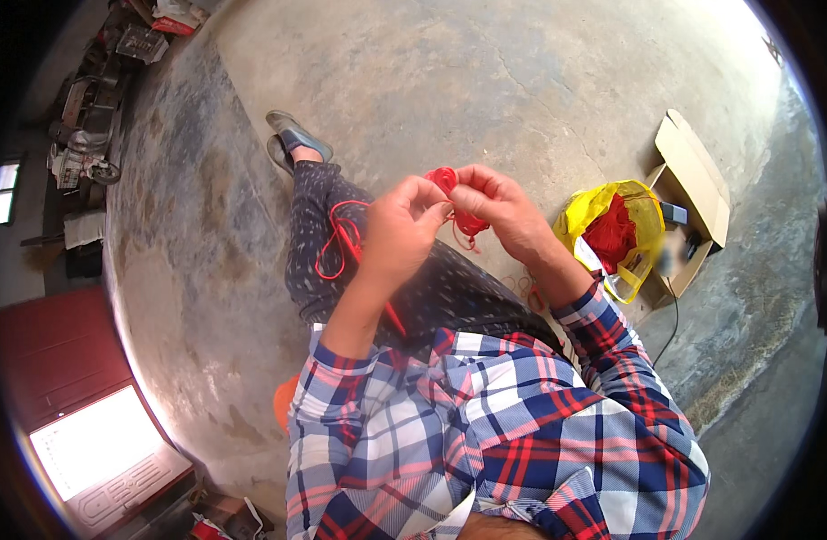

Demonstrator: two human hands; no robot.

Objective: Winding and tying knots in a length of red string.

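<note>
Over my lap, both hands meet at a small bundle of red cord [469,223], with part of it standing up between the fingers. My left hand [402,225] pinches the cord with thumb and fingertips. On the other side, my right hand [501,205] has its thumb and bent fingers closed on the same bundle. A loose loop of red cord [321,252] hangs beside my left wrist. Behind my left forearm, a red length [393,319] lies across my dark patterned trousers [316,214]. The fingers hide exactly how the cord is wound or knotted.
To the right, a yellow plastic bag [575,214] holds a red stringy mass [613,236]. Beside it, an open cardboard box [701,189] contains a dark small block [673,213]. A black cable [674,326] runs over the concrete floor [413,72]. Clutter lines the left wall.
</note>
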